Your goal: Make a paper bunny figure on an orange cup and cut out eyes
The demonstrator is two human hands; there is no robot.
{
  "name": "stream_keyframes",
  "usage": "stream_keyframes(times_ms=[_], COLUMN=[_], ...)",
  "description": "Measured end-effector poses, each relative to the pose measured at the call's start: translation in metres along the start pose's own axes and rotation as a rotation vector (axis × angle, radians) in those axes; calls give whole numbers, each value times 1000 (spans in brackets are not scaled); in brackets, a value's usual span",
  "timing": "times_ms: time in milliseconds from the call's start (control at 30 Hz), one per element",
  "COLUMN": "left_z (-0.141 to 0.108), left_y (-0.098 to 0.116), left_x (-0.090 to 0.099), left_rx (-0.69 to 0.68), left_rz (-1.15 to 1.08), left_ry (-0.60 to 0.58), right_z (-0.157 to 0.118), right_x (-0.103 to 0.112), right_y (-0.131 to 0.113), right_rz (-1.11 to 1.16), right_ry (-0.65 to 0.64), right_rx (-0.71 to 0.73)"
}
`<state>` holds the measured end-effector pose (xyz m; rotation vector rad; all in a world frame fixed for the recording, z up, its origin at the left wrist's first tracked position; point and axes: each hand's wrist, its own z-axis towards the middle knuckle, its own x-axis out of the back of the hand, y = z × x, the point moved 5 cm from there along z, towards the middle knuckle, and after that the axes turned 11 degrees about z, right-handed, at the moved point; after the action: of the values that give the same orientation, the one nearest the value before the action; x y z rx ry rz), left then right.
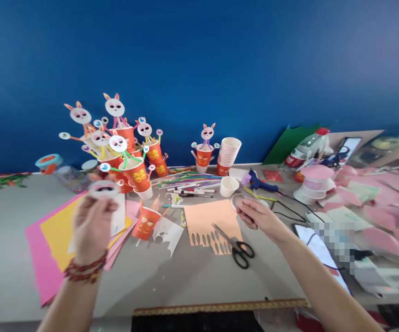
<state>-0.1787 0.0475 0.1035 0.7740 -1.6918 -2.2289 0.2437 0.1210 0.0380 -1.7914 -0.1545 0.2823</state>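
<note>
The left hand (93, 221) pinches a paper face (104, 188), raised over the coloured sheets (52, 237). The right hand (256, 215) has its fingers pressed together by a clear ring (235, 202); whether they grip it, I cannot tell.

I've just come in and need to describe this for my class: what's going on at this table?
One person is at a table of paper crafts. The left hand holds a small paper face; whether the right hand holds anything is unclear. Between them, scissors lie with their blades on a peach sheet, and a red cup with sticks sits tilted. Several rabbit-faced cups stand nearer the wall.
</note>
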Motion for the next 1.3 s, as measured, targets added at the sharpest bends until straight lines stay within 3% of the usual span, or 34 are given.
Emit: stream_keyframes(times_ms=[67, 133, 200, 300, 700, 1033, 1167, 1300], left_z=[1, -5, -15, -27, -32, -31, -29, -24], left_y=[-37, -64, -79, -87, -92, -87, -85, -85], left_x=[-59, -101, -129, -150, -176, -184, -186, -180], left_rx=[109, 169, 221, 252, 347, 385, 402, 403], left_rz=[-10, -27, -29, -35, -154, -302, -337, -340], left_ry=[-170, -274, -353, -408, -446, -442, -441, -433], right_z=[0, -2, -5, -11, -9, -1, -7, -12], right_x=[-21, -44, -67, -92, -130, -152, -164, -154], right_y=[0, 2, 5, 9, 24, 49, 47, 39], right_rz=[-19, -45, -74, -102, -135, -80, -115, -37], right_ry=[-57, -121, -215, -302, -324, -362, -468, -503], right_rx=[7, 17, 20, 41, 98, 32, 9, -3])
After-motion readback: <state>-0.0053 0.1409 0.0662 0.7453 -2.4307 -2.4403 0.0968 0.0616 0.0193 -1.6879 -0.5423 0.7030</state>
